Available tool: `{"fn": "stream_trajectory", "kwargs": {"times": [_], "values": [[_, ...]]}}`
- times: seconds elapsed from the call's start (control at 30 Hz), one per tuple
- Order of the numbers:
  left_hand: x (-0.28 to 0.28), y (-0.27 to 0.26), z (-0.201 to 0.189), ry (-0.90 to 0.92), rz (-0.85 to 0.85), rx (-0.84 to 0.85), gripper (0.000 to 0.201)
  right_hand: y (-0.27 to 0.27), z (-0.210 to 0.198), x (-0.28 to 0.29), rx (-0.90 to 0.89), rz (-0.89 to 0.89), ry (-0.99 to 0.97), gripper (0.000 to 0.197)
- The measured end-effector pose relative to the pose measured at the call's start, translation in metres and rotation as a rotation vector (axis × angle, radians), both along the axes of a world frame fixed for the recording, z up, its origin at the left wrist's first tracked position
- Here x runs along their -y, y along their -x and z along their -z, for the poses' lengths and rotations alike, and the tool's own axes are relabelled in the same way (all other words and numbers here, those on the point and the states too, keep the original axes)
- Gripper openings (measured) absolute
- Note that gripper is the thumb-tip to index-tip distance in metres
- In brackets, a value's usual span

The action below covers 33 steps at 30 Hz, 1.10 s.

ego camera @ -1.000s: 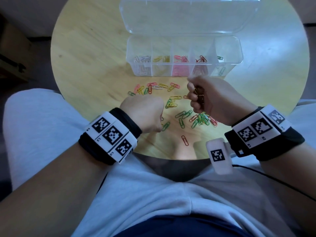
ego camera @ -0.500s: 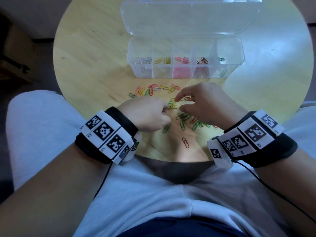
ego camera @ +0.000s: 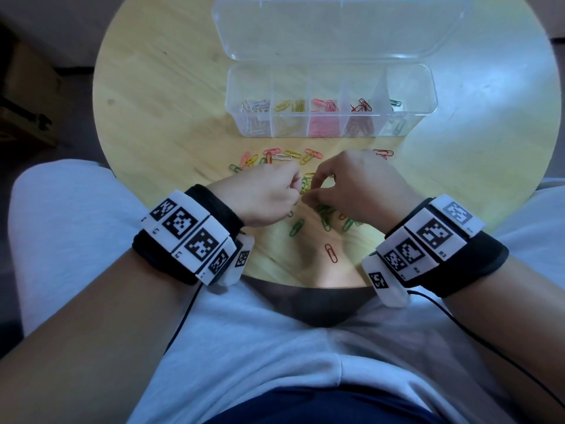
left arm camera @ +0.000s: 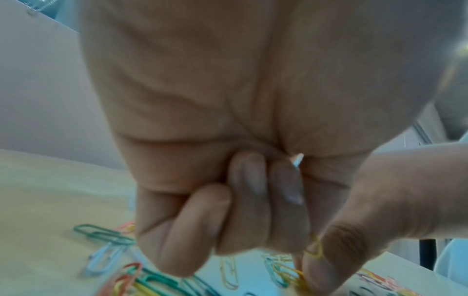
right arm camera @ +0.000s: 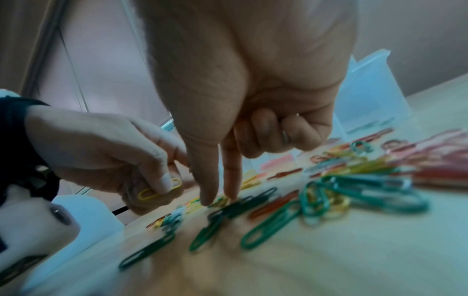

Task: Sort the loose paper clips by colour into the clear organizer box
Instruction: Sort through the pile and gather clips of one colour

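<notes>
Surface: round pale wooden table [ego camera: 159,96], seen from above by a seated person whose grey-clad lap fills the near edge.
Organizer box: clear organizer box [ego camera: 428,96] stands on the far part of the table, its lid [ego camera: 336,26] folded back and lying open behind it.
Box contents, left to right: white clips, yellow clips, pink clips, dark red clips, and one green clip [ego camera: 395,103] in the last compartment.
Loose paper clips: loose paper clips [ego camera: 284,156] of mixed colours lie scattered on the table in front of the box, between it and the person.
Single red clip: red paper clip [ego camera: 331,253] lies alone on the near side of the pile, farthest from the box.
Left hand: left hand [ego camera: 260,194] hovers over the pile in front of the box, fingers curled in, thumb pinning a yellow paper clip [right arm camera: 159,189] against them.
Right hand: right hand [ego camera: 360,188] is just beside the left, thumb and forefinger reaching down to pinch at a yellow clip [right arm camera: 220,200] in the pile, other fingers curled in.
Wrists: both carry black bands with white marker blocks.
</notes>
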<state>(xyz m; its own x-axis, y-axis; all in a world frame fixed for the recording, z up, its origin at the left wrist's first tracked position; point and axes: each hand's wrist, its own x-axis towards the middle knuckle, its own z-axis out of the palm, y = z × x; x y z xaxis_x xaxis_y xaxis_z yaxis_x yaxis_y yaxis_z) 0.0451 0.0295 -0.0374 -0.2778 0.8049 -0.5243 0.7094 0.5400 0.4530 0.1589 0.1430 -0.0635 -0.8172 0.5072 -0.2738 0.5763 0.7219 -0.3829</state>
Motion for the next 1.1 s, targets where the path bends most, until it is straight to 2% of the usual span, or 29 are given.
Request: {"fn": "stream_trajectory", "kwargs": {"times": [0.27, 0.37, 0.6, 0.73, 0.83, 0.93, 1.0, 1.1], "values": [[0.0, 0.01, 0.009, 0.005, -0.069, 0.005, 0.027, 0.003, 0.003, 0.006, 0.116, 0.015, 0.071, 0.021], [0.001, 0.016, 0.009, -0.045, -0.107, 0.003, 0.026, -0.002, -0.003, 0.002, 0.075, 0.05, 0.152, 0.024], [0.005, 0.024, 0.005, -0.133, -0.172, 0.11, 0.024, -0.012, -0.016, -0.017, -0.202, 0.299, 0.495, 0.041], [0.007, 0.023, 0.004, -0.155, -0.175, 0.146, 0.024, -0.014, -0.019, -0.016, -0.294, 0.424, 0.825, 0.044], [0.008, 0.025, 0.0, -0.2, -0.188, 0.132, 0.023, -0.014, -0.023, -0.013, -0.332, 0.488, 1.025, 0.036], [0.009, 0.027, -0.005, -0.255, -0.216, 0.162, 0.026, -0.013, -0.025, -0.009, -0.402, 0.608, 1.146, 0.02], [0.01, 0.029, -0.007, -0.281, -0.246, 0.182, 0.03, -0.012, -0.026, -0.008, -0.442, 0.657, 1.192, 0.019], [0.01, 0.033, -0.009, -0.327, -0.292, 0.18, 0.034, -0.009, -0.026, -0.011, -0.412, 0.629, 1.236, 0.023]]}}
